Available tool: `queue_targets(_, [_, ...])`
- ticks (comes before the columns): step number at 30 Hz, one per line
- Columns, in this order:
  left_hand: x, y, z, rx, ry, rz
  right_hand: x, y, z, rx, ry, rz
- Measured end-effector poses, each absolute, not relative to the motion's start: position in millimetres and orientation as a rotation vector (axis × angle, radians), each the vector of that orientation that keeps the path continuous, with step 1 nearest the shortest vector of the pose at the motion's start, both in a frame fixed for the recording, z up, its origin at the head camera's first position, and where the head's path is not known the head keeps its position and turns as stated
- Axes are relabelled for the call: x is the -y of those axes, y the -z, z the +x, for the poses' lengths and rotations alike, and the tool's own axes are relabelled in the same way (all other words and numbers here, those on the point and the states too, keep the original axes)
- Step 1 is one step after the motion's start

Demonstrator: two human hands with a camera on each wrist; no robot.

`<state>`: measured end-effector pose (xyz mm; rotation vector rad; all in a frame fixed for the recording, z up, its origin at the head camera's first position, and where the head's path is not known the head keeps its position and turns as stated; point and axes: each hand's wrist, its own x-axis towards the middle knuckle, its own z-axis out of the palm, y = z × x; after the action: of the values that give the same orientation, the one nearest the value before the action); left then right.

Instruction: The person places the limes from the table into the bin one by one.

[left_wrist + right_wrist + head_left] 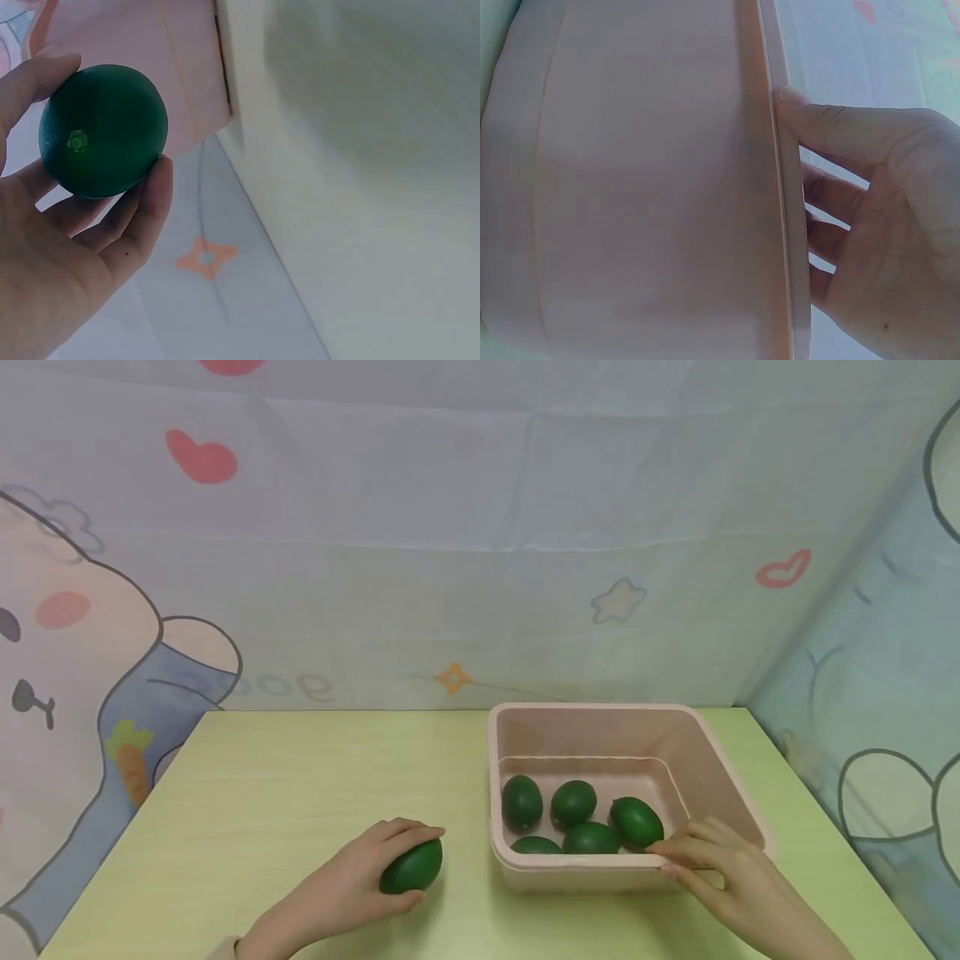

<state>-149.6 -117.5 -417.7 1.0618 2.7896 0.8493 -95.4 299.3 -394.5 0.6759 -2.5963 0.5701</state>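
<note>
My left hand (356, 881) grips a dark green lime-like fruit (412, 867), fingers over it and thumb beneath, left of a pale pink plastic bin (592, 875). In the left wrist view the fruit (105, 131) shows a small stem scar, and it appears held just above the table. My right hand (720, 868) pinches the front rim of the bin near its right corner; in the right wrist view the thumb lies on the rim (786, 172), the other fingers behind it. Several similar green fruits (573, 803) lie inside the bin, the nearest partly hidden by its front wall.
The bin stands on a light yellow-green table (322, 777), towards its right side. A cartoon-printed cloth (420, 568) hangs behind the table's back edge and continues along the right side.
</note>
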Motion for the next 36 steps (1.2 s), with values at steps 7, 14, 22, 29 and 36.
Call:
queue_targets(7, [113,406,-158,-2.805,-0.843,1.088,-299,394,-96,2.588,-0.578,0.689])
queue_targets(14, [109,398,-167,-2.850,-0.833,1.137,-299,394,-95,2.586,-0.593,0.690])
queue_targets(22, [104,386,-176,-2.845,-0.849,1.157,-298,393,-95,2.592,-0.591,0.689])
queue_targets(29, [100,377,-181,-2.854,-0.883,1.166,-298,394,-96,2.583,-0.585,0.693])
queue_targets(36, [94,369,-186,-2.852,-0.895,1.170,-298,393,-95,2.603,-0.602,0.681])
